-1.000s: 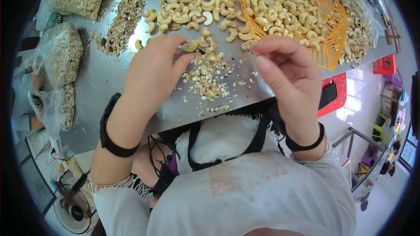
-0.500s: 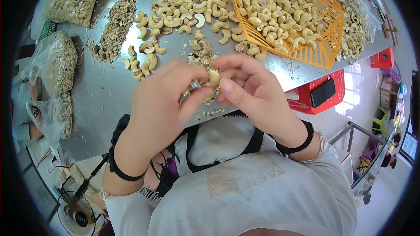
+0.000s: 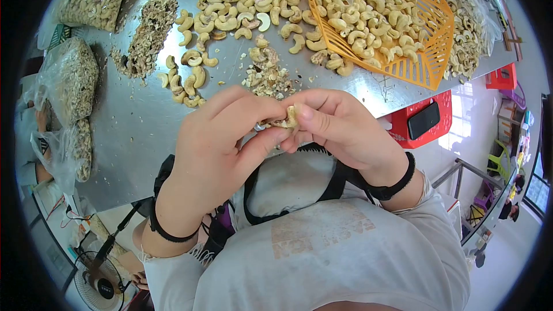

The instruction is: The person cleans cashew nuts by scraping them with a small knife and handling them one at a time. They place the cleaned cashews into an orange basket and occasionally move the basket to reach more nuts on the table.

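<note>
My left hand (image 3: 227,132) is closed in a pinch on a small metal tool (image 3: 259,127), mostly hidden by the fingers. My right hand (image 3: 340,126) pinches a cashew (image 3: 291,117) between thumb and forefinger, and the tool's end is against it. Both hands meet at the metal table's front edge. Just beyond them lies a small heap of skins and crumbs (image 3: 268,78). Loose cashews (image 3: 239,8) are spread farther back, with a small group of cashews (image 3: 185,83) left of the heap.
An orange basket (image 3: 429,75) of cashews stands at the right, beside a bag of pieces (image 3: 465,34). Brown scraps (image 3: 147,34) and filled plastic bags (image 3: 78,75) lie at the left. A phone (image 3: 424,121) rests on a red stool (image 3: 440,129). A person's arm shows far left.
Both hands have come slightly down toward my body, with the cashew between them. More of the crumb heap now shows beyond the fingers.
</note>
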### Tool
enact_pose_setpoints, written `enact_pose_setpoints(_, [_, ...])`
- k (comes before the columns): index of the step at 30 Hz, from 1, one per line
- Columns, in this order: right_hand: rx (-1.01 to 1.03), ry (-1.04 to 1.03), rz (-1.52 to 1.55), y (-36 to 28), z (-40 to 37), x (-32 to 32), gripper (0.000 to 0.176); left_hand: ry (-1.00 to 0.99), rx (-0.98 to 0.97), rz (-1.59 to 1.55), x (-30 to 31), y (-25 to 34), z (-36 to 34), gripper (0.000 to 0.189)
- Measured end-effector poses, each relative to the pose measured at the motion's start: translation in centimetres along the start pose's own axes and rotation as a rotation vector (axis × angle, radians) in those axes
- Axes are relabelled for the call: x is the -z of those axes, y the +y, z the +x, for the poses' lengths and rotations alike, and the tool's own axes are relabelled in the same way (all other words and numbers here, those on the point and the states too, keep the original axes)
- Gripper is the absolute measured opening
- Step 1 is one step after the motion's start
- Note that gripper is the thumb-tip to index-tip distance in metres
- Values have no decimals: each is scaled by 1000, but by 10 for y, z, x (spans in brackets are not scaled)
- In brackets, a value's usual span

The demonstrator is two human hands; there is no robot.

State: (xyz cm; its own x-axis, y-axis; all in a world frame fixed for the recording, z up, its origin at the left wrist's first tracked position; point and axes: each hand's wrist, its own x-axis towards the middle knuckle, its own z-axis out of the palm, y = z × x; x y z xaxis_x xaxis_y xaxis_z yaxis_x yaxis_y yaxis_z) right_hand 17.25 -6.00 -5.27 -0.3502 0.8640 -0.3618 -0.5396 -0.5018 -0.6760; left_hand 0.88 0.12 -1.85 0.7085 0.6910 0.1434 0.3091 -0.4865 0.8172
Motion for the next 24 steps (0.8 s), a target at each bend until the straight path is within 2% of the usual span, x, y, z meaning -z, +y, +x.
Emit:
enact_pose_setpoints(2, [20, 9, 37, -1, 0, 0, 30, -65, 84, -33, 3, 1, -2, 15])
enact_pose_setpoints(5, [45, -54, 196, -1, 1, 0, 27, 14, 20, -193, -3, -7, -4, 20])
enact_pose_setpoints(9, [138, -58, 220, 0, 2, 0, 26, -7, 42, -223, -5, -4, -8, 28])
enact_pose_setpoints(11, [221, -47, 216, 0, 2, -1, 26, -59, 266, -342, -4, 8, -9, 33])
enact_pose_setpoints(24, [299, -11, 121, -6, -4, -6, 32, -84, 200, -389, -7, 16, -12, 43])
